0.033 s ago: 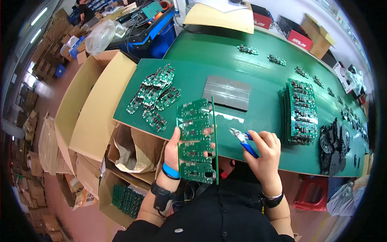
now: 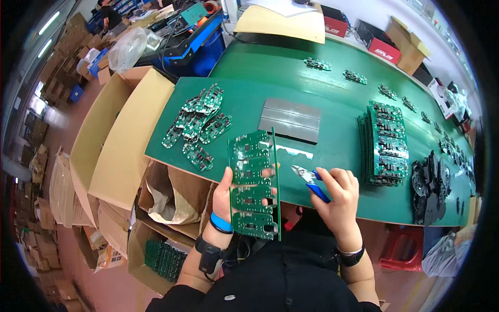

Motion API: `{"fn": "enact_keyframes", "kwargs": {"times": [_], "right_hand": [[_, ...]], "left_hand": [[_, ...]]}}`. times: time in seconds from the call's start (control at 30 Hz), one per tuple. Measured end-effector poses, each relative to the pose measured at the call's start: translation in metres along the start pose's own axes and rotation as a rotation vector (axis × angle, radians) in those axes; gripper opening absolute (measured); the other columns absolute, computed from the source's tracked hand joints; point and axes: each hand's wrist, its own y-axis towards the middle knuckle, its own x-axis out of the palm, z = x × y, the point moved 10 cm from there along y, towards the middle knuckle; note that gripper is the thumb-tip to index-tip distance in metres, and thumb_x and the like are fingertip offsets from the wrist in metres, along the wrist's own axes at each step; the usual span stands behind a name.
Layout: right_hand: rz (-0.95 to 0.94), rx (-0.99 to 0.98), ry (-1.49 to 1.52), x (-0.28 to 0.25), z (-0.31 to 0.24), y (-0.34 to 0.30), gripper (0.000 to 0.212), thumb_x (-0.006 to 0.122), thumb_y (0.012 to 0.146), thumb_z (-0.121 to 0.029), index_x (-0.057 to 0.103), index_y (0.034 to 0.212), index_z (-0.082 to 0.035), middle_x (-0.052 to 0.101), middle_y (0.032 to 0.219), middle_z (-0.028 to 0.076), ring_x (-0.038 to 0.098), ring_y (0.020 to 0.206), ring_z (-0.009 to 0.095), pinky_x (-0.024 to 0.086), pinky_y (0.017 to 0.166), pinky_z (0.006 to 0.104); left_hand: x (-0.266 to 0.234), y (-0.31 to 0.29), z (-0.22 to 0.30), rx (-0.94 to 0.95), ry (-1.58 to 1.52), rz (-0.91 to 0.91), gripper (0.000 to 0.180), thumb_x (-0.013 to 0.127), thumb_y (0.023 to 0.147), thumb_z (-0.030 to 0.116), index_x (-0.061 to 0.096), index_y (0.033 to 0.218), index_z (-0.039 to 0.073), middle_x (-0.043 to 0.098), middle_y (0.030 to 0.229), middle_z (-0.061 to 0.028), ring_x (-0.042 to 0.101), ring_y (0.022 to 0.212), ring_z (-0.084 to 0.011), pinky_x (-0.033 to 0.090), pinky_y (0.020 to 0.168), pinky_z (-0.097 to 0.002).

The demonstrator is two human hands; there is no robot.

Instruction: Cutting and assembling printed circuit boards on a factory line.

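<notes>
Two bare forearms rise from the near edge, the left forearm (image 2: pixel 193 266) slanting toward the right and the right forearm (image 2: pixel 359 274) angled toward the left. The left hand (image 2: pixel 221 202) is raised in a grip, its thumb pointing to the far side and its fingers partly hidden. The right hand (image 2: pixel 340 193), well apart from it, curls in a grip, fingers bent toward the left, thumb lower and nearer.
</notes>
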Motion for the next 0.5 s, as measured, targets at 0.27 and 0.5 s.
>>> {"fn": "enact_keyframes", "kwargs": {"times": [0.27,0.5], "right_hand": [[-0.05,-0.018,-0.072,0.013,-0.002,0.0,0.048,0.072,0.061,-0.018,0.062,0.108,-0.01,0.054,0.094,0.007,0.052,0.087,0.025,0.038,0.076,0.0377],[-0.157,0.068,-0.073,0.013,0.046,-0.013,0.055,0.071,0.065,-0.021,0.057,0.116,-0.007,0.055,0.105,0.011,0.051,0.101,0.03,0.034,0.096,0.0438]], "left_hand": [[-0.006,0.005,-0.011,-0.032,0.028,-0.041,0.066,0.032,0.096,0.052,0.019,0.146,0.01,0.008,0.15,-0.0261,0.059,0.102,-0.0374,0.055,0.074,-0.0435],[-0.001,0.005,-0.004,-0.008,0.009,-0.077,0.065,0.035,0.096,0.051,0.023,0.146,0.011,0.008,0.149,-0.0273,0.059,0.1,-0.0385,0.056,0.071,-0.0429]]}}
